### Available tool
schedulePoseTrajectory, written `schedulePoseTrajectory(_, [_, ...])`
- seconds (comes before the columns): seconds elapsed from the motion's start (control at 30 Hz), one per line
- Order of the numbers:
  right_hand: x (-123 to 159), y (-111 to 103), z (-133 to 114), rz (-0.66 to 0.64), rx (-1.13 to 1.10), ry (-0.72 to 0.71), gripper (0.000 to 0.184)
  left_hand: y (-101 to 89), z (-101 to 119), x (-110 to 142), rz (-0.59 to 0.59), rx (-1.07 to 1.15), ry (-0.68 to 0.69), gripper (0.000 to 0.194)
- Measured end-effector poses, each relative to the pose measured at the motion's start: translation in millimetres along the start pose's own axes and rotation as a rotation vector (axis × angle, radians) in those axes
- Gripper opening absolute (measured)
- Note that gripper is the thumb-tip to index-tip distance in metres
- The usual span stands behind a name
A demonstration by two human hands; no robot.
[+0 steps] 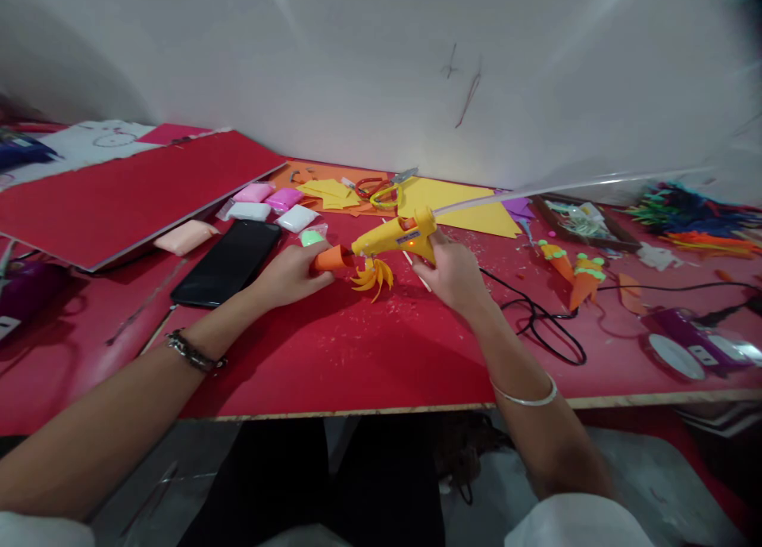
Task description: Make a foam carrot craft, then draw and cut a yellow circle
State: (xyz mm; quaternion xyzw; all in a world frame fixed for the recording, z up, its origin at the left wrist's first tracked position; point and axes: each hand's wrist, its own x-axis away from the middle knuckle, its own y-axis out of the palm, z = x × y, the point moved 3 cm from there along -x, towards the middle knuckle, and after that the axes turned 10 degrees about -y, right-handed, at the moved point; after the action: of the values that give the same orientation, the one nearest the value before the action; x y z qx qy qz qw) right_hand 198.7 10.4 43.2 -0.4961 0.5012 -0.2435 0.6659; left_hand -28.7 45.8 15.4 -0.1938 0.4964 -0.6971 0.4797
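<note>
The red counter (357, 364) has its front edge running beneath both forearms, with open room between them, from that edge up to the hands, marked only by small scraps. The left forearm slants in from the lower left, the right one from the lower right, so the hands nearly meet at mid-counter. A red board (148, 190) bounds the space on the far left; a black phone (229, 261) lies just beside the left wrist. The right hand (458, 273) is wrapped around the handle of a yellow glue gun (393, 236), its nozzle pointing left. The left hand (294, 273) pinches an orange paper roll (329, 259), its open end close to the nozzle; contact is unclear. Just below the nozzle is a yellow paper frill (374, 277); whether it touches the counter is unclear.
</note>
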Motion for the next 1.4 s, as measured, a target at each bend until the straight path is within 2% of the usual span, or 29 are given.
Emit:
schedulePoseTrajectory(0.3, [1.4,0.7,-0.3,0.088,-0.032,0.022,0.051,2.2,-1.6,-1.1,-0.059,0.090,-0.017,0.026])
schedulePoseTrajectory(0.8, [1.3,2.3,-5.6,0.107,-0.135,0.031,0.047,6.6,-1.7,-0.1,-0.132,0.180,-0.017,0.027])
schedulePoseTrajectory(1.0, [1.7,0.8,-8.9,0.176,-0.258,0.014,0.059,6.5,1.6,0.5,-0.152,0.223,0.006,0.025])
schedulePoseTrajectory(1.27, [2.4,2.2,-10.5,0.171,-0.223,-0.008,0.053,9.3,0.7,1.1,-0.186,0.304,0.006,0.024])
schedulePoseTrajectory(1.4, [2.3,2.1,-11.2,0.155,-0.185,0.004,0.049,10.0,-0.1,1.3,-0.230,0.356,-0.048,0.024])
